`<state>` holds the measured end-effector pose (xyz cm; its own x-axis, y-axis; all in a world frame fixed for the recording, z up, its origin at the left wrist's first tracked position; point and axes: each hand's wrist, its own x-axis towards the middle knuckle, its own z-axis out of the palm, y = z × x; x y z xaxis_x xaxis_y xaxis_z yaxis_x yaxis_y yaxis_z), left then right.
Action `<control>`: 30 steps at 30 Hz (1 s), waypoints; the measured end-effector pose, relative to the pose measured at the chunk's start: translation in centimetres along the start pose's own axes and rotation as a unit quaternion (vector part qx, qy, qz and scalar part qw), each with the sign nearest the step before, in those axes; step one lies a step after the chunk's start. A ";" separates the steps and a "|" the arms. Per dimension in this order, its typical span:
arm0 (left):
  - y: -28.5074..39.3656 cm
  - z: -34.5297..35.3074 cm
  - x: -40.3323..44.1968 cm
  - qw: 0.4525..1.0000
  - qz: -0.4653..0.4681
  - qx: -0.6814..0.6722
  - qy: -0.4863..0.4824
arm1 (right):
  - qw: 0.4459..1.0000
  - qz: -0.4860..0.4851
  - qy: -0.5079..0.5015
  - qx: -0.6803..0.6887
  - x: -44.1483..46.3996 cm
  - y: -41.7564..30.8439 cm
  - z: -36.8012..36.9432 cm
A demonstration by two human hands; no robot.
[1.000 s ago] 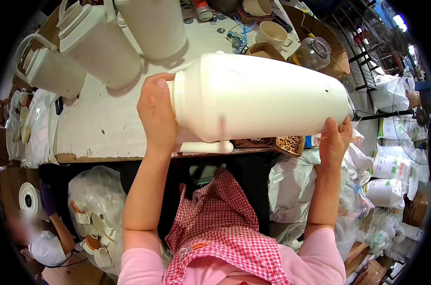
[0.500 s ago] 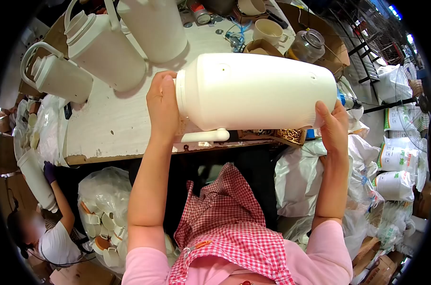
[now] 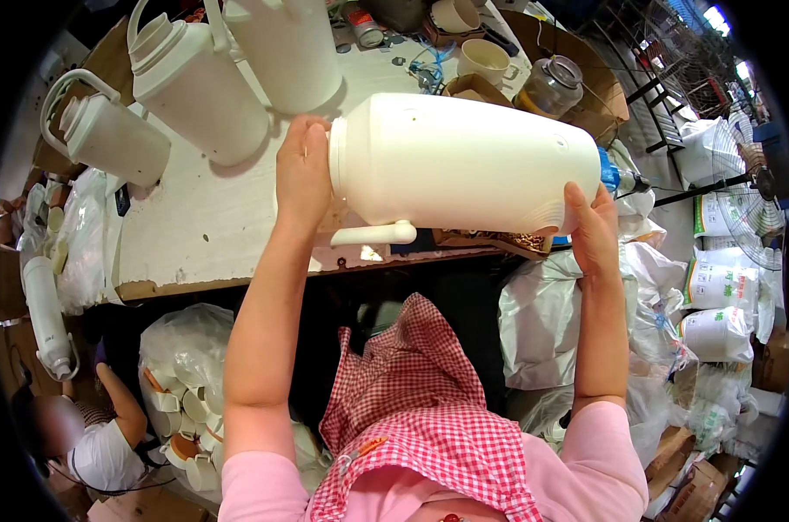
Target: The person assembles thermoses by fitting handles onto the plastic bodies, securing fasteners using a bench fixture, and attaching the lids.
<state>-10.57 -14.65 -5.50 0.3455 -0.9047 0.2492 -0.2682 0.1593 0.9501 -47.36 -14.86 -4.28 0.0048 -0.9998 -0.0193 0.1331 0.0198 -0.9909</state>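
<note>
Three white jugs (image 3: 205, 100) stand at the left of the pale, scuffed desk (image 3: 203, 222), with a cream mug (image 3: 484, 63) towards its far right. Above the near edge, a large white flask (image 3: 464, 161) is held sideways, the left grip (image 3: 307, 174) grasping its collared end and the right grip (image 3: 595, 233) grasping its base end.

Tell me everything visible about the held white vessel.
The white vessel looks like smooth plastic, with a broad body, a ringed neck, curved ridges near the base and a handle along its lower side. It is held sideways over the table, left hand at the neck, right hand at the base; its mouth is hidden.
</note>
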 end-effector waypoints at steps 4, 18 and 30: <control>0.4 0.5 -0.5 0.999 -0.025 -0.018 0.022 | 1.000 -0.012 0.011 -0.008 0.1 -0.2 -0.5; -1.3 1.2 -1.0 0.997 -0.048 -0.052 0.009 | 0.998 -0.011 0.027 -0.059 -0.1 -1.0 -0.1; 3.8 4.8 1.8 0.967 0.107 0.125 -0.195 | 0.959 -0.212 0.184 -0.031 -3.1 1.8 1.0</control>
<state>-15.32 -17.53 -2.31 -0.0954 -0.9494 0.2991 -0.5221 0.3036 0.7971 -46.14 -11.67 -5.91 -0.3877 -0.8519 0.3522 -0.0136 -0.3767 -0.9262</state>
